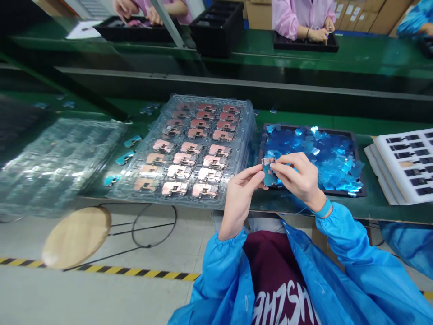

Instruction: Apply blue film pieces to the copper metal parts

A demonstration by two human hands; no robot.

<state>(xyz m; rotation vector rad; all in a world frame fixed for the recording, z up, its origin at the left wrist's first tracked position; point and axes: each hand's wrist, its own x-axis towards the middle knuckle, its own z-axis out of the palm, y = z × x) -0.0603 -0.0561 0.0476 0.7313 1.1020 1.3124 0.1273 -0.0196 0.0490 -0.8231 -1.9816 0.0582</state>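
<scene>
**Your left hand point(241, 192) and right hand point(300, 176) pinch one small circuit board point(269, 176)**

You hold it above the table point(374, 208), near side, by a black tray point(338, 193) of blue film scraps point(307, 155). Likely light, stiff and fragile; hold its edges. Left lies a clear tray point(169, 201) of boards point(177, 171).

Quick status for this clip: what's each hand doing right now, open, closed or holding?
Left hand: closed, holding a small part in its fingertips.
Right hand: fingertips at the part's edge; whether closed on it can't be told.
</scene>
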